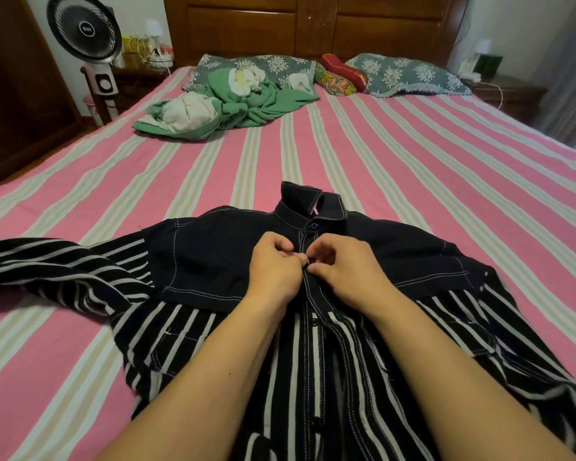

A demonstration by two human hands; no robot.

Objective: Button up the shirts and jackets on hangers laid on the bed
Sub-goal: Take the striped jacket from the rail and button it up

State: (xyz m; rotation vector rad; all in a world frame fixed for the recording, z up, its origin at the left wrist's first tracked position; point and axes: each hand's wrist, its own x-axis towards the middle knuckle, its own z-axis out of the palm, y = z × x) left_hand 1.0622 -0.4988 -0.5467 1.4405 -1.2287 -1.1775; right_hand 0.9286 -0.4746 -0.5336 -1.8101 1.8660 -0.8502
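Near the front edge of the pink-and-cream striped bedsheet (396, 154), a dark navy shirt with white stitching and black-and-white striped lower panels (213, 254) lies flat, front up, collar toward the far headboard. Left hand (273, 264) and right hand (343, 264) meet at the placket below the fastened top button (313, 225), fingertips of both pinching cloth around a second button. Far left: crumpled green-and-white bedding (233, 101).
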